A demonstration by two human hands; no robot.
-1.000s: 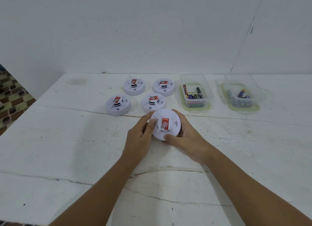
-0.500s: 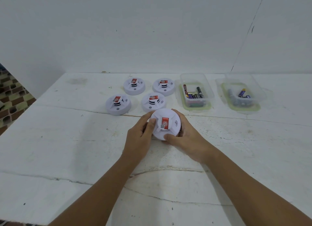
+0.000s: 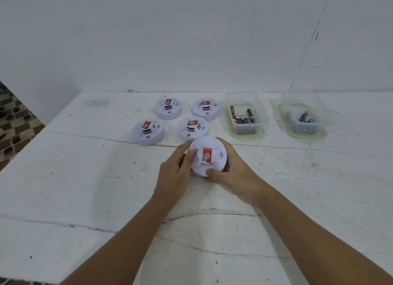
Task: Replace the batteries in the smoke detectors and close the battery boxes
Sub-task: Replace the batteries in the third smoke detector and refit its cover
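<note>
A round white smoke detector (image 3: 209,156) with a red label sits tilted toward me at the table's middle. My left hand (image 3: 175,174) grips its left side, thumb on the top face. My right hand (image 3: 236,174) wraps its right and near rim. Several more white detectors stand behind it: two in the nearer row (image 3: 148,132) (image 3: 193,128) and two at the back (image 3: 168,108) (image 3: 205,109). A clear box (image 3: 244,114) holds several batteries (image 3: 244,117). A second clear box (image 3: 304,116) further right holds a few batteries (image 3: 303,118).
The white table (image 3: 85,189) has cracks running across it. A white wall (image 3: 191,40) rises right behind the table. The table's left edge (image 3: 27,140) drops to a patterned floor.
The detector between my hands has tipped up slightly and shifted a little; both hands keep their hold. Nothing else has moved.
</note>
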